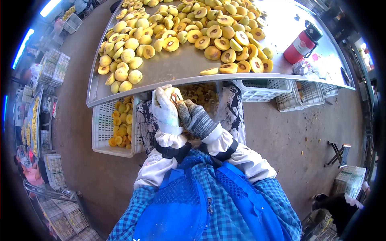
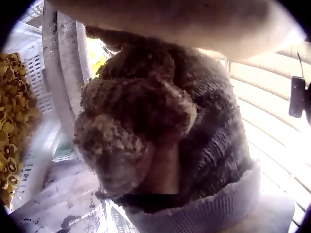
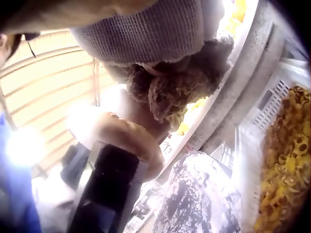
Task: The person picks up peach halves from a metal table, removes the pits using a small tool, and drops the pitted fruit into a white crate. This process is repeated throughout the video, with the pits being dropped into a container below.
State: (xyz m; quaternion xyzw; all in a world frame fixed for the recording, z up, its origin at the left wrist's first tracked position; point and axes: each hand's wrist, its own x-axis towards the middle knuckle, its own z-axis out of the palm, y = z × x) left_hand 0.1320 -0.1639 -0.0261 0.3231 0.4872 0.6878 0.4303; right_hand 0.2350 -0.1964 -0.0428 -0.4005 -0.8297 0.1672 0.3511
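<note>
In the head view my left hand [image 1: 165, 110], in a white glove, holds a yellow peach half [image 1: 175, 93] just below the table's front edge. My right hand [image 1: 198, 120], in a grey knitted glove, meets it from the right and grips a small looped metal pitting tool [image 1: 173, 97], whose loop lies against the cut face. Most of the tool is hidden by the glove. The left wrist view shows the right hand's gloved fingers [image 2: 141, 111] curled inward. Many peach halves [image 1: 201, 34], several with brown stones, are heaped on the metal table [image 1: 173, 72].
A white crate [image 1: 116, 150] of yellow pieces stands left of my legs. Another container of pieces [image 1: 199, 94] sits between my knees under the table. A red bottle [image 1: 298, 48] stands on the table's right side. White crates [image 1: 263, 90] are below it; a folding stool [image 1: 339, 154] is on the floor.
</note>
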